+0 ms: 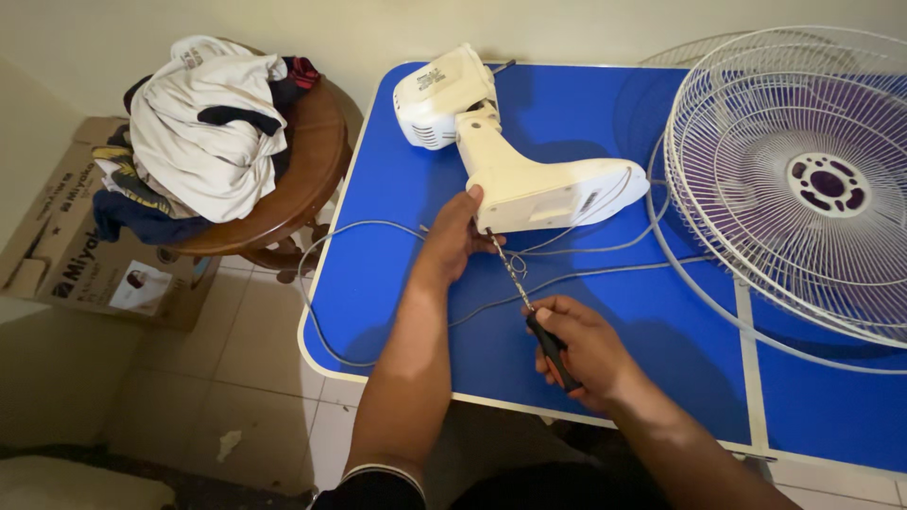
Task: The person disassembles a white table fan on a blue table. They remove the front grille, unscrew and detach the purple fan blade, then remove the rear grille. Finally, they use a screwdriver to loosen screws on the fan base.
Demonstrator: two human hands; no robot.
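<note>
On the blue table (605,378) with its white rim, the white plastic fan body with motor housing (510,156) lies on its side near the far left corner, already stripped of the round white wire grille (803,179) resting by the right edge, so dismantling looks partly done with the base yet to open. The left hand (453,236) steadies the base, fingers curled against it, while the right hand (581,345) grips a black-and-red-handled screwdriver (529,307), tip at the base's underside. A brown cardboard box (71,246) with dark lettering and a small picture label sits on the floor left of the table.
</note>
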